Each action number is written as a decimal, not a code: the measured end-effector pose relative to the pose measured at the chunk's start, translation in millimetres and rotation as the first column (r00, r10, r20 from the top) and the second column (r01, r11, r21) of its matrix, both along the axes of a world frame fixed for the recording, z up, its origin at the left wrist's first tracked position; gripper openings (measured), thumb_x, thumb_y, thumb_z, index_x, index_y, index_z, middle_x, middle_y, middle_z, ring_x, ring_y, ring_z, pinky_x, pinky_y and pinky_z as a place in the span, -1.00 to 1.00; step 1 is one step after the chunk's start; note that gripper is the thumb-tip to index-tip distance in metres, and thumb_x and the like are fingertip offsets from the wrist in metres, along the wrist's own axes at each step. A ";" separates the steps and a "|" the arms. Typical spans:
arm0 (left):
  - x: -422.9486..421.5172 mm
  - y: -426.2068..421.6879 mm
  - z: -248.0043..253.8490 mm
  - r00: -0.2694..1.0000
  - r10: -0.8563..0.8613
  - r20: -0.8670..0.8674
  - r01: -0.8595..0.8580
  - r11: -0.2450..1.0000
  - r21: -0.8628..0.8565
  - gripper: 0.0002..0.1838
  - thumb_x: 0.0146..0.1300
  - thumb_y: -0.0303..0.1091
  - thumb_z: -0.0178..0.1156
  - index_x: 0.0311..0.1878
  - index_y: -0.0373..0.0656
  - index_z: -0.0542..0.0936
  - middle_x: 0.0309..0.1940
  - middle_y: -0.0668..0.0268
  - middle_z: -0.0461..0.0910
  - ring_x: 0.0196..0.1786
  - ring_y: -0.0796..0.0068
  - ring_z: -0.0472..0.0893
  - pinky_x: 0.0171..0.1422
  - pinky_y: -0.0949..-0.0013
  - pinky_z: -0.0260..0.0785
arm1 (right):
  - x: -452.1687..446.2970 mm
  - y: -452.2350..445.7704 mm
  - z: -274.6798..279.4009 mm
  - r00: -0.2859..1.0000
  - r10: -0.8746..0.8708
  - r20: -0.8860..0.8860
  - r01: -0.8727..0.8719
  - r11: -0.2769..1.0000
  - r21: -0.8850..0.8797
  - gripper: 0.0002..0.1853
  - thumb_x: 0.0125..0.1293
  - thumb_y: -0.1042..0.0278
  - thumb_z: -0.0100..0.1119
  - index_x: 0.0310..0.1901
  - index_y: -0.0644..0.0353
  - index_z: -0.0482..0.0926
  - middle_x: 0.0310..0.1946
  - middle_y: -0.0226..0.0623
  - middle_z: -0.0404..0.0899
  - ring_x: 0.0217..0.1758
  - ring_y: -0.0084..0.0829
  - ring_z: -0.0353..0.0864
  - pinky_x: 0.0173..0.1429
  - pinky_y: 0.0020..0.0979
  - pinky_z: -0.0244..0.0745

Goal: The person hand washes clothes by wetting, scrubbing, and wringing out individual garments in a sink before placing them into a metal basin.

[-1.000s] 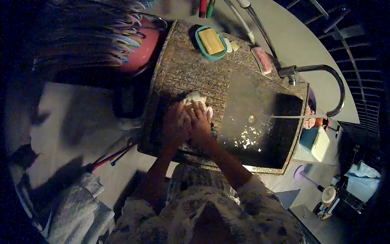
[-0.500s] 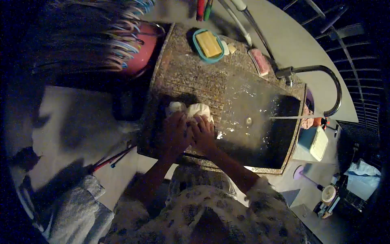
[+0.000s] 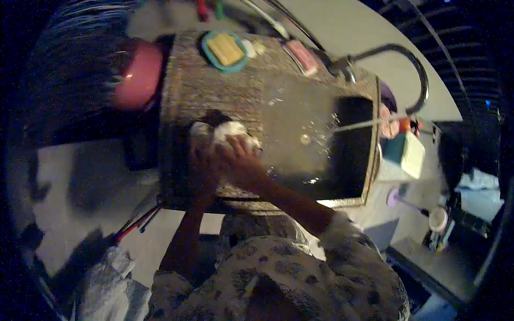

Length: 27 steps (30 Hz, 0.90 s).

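A bunched white cloth (image 3: 230, 128) lies on the ridged stone washboard (image 3: 211, 93) beside the sink basin. My right hand (image 3: 238, 155) presses onto it, with bent fingers gripping its near side. Close against it, my left hand (image 3: 203, 155) is on the cloth's left part, its fingers dark and blurred. To the right, water stands in the basin (image 3: 300, 112), and a thin stream (image 3: 364, 124) runs into it from the curved metal tap (image 3: 420, 69).
A turquoise dish (image 3: 238, 66) holds a yellow bar of soap (image 3: 225, 48) on the back ledge. Near it lies a pink-and-white brush or sponge (image 3: 303, 57). A pink basin (image 3: 140, 75) stands at left; a teal-and-cream container (image 3: 412, 155) is right of the sink.
The whole view has shifted, so the sink and its surroundings appear further left and slightly higher. Both hands remain on the white cloth, with the right hand reaching a little further across it.
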<state>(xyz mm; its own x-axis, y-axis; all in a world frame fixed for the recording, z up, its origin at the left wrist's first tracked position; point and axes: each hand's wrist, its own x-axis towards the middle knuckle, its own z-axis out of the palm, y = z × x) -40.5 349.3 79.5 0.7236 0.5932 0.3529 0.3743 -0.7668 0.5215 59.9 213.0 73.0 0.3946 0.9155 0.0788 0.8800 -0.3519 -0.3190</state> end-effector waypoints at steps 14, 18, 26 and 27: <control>30.7 26.9 -77.0 0.813 -0.209 -0.543 0.393 0.886 0.246 -0.50 0.33 0.06 0.22 0.08 -0.20 0.65 -0.26 -0.14 0.69 -0.39 -0.05 0.70 -0.32 0.06 0.55 | 136.9 -11.1 -97.7 0.311 -0.278 -0.909 0.880 0.445 0.165 -0.47 0.57 -0.05 -0.21 -0.18 0.34 0.54 -0.35 -0.11 0.63 -0.37 -0.21 0.57 -0.21 -0.13 0.54; 74.3 -74.8 -6.6 0.912 -0.178 -0.369 0.019 0.918 -0.395 -0.51 0.26 0.12 0.26 -0.22 -0.21 0.68 -0.35 -0.05 0.66 -0.24 -0.12 0.68 -0.13 0.00 0.53 | 230.7 -103.5 -187.3 -0.015 -0.193 -0.981 0.995 0.097 -0.035 -0.53 0.50 -0.05 -0.04 0.00 0.28 0.55 -0.18 -0.17 0.60 -0.18 -0.29 0.57 -0.09 -0.17 0.52; 112.6 -201.6 -102.0 0.892 -0.319 -0.320 0.279 0.946 -0.168 -0.07 -0.05 0.28 0.46 0.23 -0.27 0.48 0.19 -0.10 0.43 0.15 -0.11 0.55 -0.05 -0.01 0.51 | 188.6 -135.1 -127.5 0.770 -0.573 -0.283 0.590 0.807 -0.029 -0.07 0.15 -0.30 0.32 0.51 -0.14 0.22 0.30 0.16 0.34 0.31 0.16 0.39 0.33 0.00 0.38; 117.6 -203.7 -123.3 0.857 -0.319 -0.406 0.221 0.937 -0.269 -0.11 0.02 0.24 0.44 0.25 -0.26 0.46 0.19 -0.08 0.44 0.14 -0.04 0.55 -0.03 0.03 0.52 | 176.6 -125.7 -129.4 0.783 -0.578 -0.231 0.565 0.816 -0.126 -0.03 0.12 -0.28 0.36 0.51 -0.10 0.21 0.31 0.14 0.33 0.31 0.12 0.38 0.34 0.03 0.35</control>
